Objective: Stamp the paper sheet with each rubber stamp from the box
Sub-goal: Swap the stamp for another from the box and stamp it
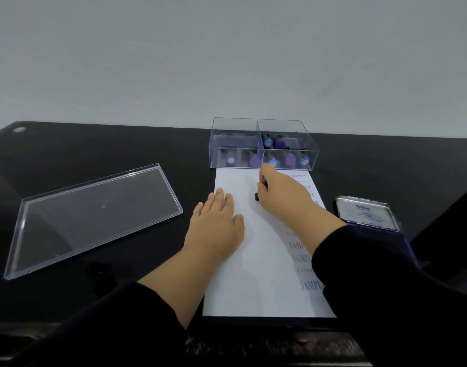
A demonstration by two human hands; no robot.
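Paper sheet (256, 260): one, white, flat on the black table (147, 144), running from the near edge up to the box. Blue words down its right side, some hidden by the right arm.

Far left: one clear lid (92, 215), lying flat, well apart from the paper.

Left hand (216, 221): fingers straight, flat, pressing on the left part of the paper. Holding nothing.

Clear box (264, 128): one, top off, touching the far end of the paper. One wall down the middle, so two parts. Left part: two stamps (254, 160) seen. Right part: five seen, with blue or purple round ends. Maybe more behind; cannot tell.

Right hand (282, 192): fingers curled round one black stamp (256, 196), pushed down on the paper, mostly hidden by the fingers.

Far right: one ink pad (367, 211), lid up, just beside the paper, partly behind the right sleeve (386, 274).
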